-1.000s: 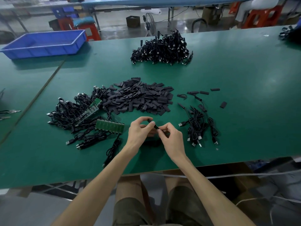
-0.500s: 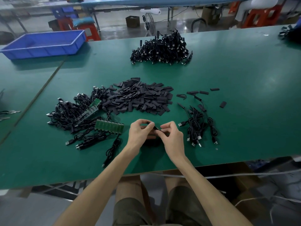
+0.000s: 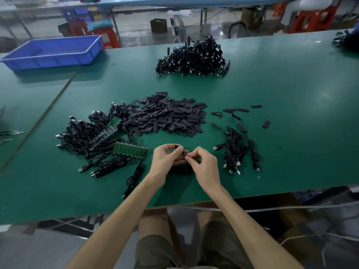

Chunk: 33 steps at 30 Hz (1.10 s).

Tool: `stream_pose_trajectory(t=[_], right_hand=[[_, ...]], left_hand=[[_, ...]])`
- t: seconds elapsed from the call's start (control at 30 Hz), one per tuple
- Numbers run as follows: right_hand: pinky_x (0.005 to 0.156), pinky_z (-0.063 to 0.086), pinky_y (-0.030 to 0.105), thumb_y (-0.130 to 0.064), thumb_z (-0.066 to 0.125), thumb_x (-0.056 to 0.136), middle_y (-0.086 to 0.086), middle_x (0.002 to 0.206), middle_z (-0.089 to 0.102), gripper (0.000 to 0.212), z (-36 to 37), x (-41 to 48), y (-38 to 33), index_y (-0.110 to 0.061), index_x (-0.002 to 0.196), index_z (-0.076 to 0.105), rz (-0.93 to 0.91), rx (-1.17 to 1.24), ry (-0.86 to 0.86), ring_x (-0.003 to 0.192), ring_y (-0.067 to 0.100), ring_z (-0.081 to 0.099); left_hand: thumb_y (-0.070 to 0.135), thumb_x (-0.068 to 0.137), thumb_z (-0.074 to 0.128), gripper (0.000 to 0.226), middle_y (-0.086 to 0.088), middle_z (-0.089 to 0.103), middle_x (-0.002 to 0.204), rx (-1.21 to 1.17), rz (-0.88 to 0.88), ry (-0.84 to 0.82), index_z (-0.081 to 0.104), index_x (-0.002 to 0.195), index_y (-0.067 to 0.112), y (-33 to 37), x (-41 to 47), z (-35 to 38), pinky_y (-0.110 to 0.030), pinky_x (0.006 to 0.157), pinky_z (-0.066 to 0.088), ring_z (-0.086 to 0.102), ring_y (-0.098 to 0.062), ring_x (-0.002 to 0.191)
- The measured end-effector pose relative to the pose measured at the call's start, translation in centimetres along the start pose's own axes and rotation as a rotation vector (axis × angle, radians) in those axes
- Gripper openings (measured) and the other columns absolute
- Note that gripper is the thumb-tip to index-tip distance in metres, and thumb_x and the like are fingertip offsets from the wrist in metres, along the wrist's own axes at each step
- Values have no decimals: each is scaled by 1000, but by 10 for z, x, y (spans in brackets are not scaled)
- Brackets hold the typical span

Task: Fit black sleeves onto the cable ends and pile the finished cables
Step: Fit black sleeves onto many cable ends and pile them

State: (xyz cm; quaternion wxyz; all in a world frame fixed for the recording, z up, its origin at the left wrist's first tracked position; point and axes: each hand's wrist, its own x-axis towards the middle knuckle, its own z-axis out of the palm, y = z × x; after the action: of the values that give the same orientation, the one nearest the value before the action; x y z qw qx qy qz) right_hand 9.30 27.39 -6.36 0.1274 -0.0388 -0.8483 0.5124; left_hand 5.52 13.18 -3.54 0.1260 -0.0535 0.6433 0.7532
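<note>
My left hand (image 3: 166, 158) and my right hand (image 3: 204, 166) meet just above the green table (image 3: 291, 133), near its front edge. Between their fingertips they pinch a small black sleeve (image 3: 181, 150) and a cable end; the cable itself is mostly hidden under the hands. A heap of loose black sleeves (image 3: 167, 119) lies just beyond the hands. Tangled cables with green circuit boards (image 3: 130, 151) lie at the left (image 3: 87, 134). A small bunch of cables (image 3: 237, 152) lies to the right of my right hand. A big cable pile (image 3: 194, 59) sits farther back.
A blue plastic tray (image 3: 52, 52) stands at the back left. A few stray sleeves (image 3: 266, 124) lie right of the heap. Metal tools (image 3: 11, 133) rest at the far left edge. Stools, a fan and boxes stand on the floor beyond the table.
Both hands stayed in place; the fingers shifted slightly while working the sleeve along the cable end. Nothing else moved.
</note>
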Motion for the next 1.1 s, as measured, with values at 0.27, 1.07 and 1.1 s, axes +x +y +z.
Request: stream_pose_trajectory(t=[0.27, 1.07, 1.1], right_hand=[[77, 48, 24, -14, 75, 94, -1, 94, 65, 16, 2, 0, 2, -18, 84, 63, -44, -30, -18, 86, 8, 61], [73, 48, 7, -27, 76, 94, -20, 86, 68, 11, 2, -1, -2, -25, 94, 66, 0, 46, 23, 88, -9, 65], [72, 48, 7, -28, 76, 94, -19, 86, 68, 11, 2, -1, -2, -24, 94, 66, 4, 35, 28, 88, -8, 65]], left_hand=[[9, 98, 65, 19, -19, 77, 99, -7, 0, -83, 66, 111, -5, 0, 0, -6, -32, 79, 61, 76, -31, 95], [17, 94, 72, 22, -20, 77, 98, -26, -40, -46, 75, 102, -3, -2, 1, -8, -31, 81, 61, 75, -31, 94], [17, 94, 72, 21, -19, 77, 99, -54, -45, -42, 76, 100, -3, -2, 2, -9, -29, 80, 61, 75, -30, 94]])
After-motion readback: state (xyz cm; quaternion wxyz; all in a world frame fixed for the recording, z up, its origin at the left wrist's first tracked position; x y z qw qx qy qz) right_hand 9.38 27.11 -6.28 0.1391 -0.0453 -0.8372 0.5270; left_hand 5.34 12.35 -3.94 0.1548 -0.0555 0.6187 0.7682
